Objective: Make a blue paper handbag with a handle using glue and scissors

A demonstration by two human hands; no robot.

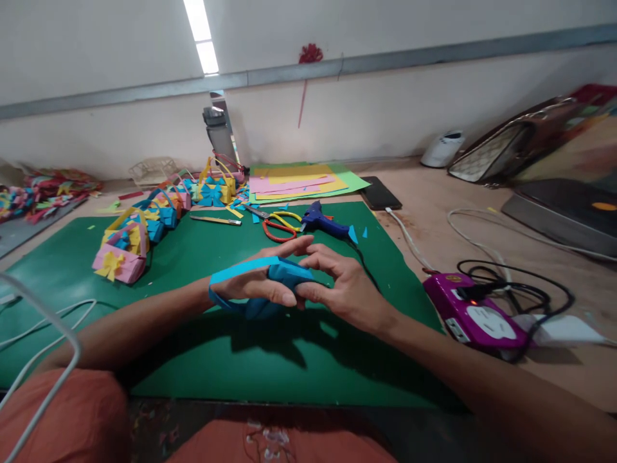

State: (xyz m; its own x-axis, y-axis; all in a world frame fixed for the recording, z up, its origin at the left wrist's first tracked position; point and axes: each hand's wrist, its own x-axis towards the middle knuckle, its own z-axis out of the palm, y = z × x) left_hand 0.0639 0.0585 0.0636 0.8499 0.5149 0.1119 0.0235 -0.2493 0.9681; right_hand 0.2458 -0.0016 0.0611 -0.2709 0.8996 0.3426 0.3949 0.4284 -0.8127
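A small blue paper basket point(289, 272) is held above the green mat, its strip handle looped round my left wrist. My left hand point(263, 283) reaches through that loop, with the thumb on the near side of the basket and the fingers behind it. From the right, my right hand point(340, 280) pinches the basket's right end between thumb and fingers. The fingertips of both hands almost meet there. The underside of the basket is in shadow and partly hidden by my left hand.
Beyond my hands lie scissors point(279, 230), a blue glue gun point(321, 218) and a cutter knife point(215, 220) on the green mat point(193, 360). Finished paper baskets point(123, 254) line the left. Behind are coloured sheets point(294, 182) and a phone point(380, 193); right, a purple power strip point(475, 312) with cords.
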